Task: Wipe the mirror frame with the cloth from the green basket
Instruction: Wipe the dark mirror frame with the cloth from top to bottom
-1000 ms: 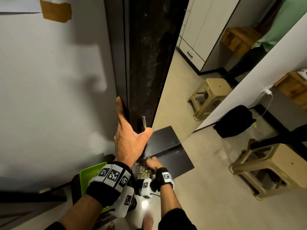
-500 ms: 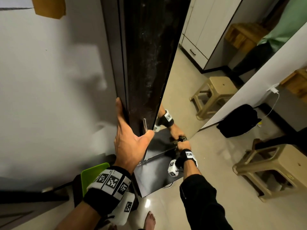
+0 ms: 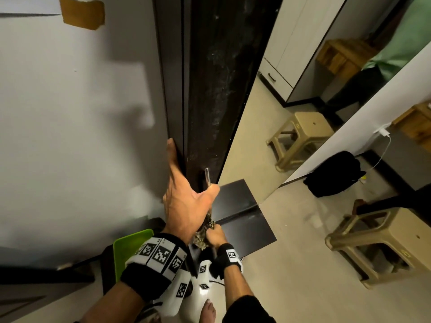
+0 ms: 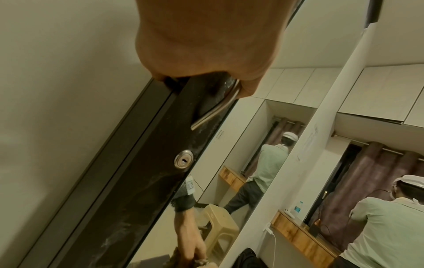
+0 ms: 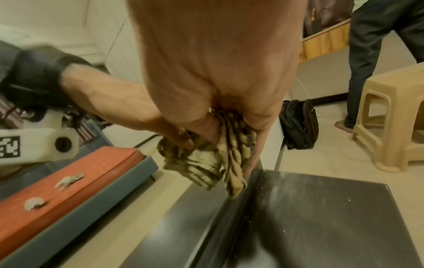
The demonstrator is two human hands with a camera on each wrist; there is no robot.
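Observation:
The tall mirror [image 3: 268, 136] has a dark, dusty frame [image 3: 210, 101] with a metal handle [image 3: 207, 177] and a keyhole [image 4: 183, 159]. My left hand [image 3: 186, 194] grips the frame's edge, its fingers going round the back and its thumb in front by the handle [image 4: 213, 112]. Just beneath it, my right hand [image 3: 215, 236] holds a bunched, striped brownish cloth [image 3: 204, 231] against the frame's lower part. In the right wrist view the cloth [image 5: 213, 159] hangs from the curled fingers [image 5: 188, 143] over the dark bottom ledge [image 5: 309, 208]. The green basket [image 3: 130, 248] stands on the floor behind my left wrist.
A beige plastic stool [image 3: 377, 241] and a black backpack [image 3: 333, 176] sit on the tiled floor to the right. A person in a green shirt [image 4: 390, 226] stands at a wooden shelf further off. A bed with an orange mattress [image 5: 69, 181] lies to the left.
My right hand swept the cloth right along the frame's bottom edge, then came back left under my left hand. The left hand has kept its hold on the frame.

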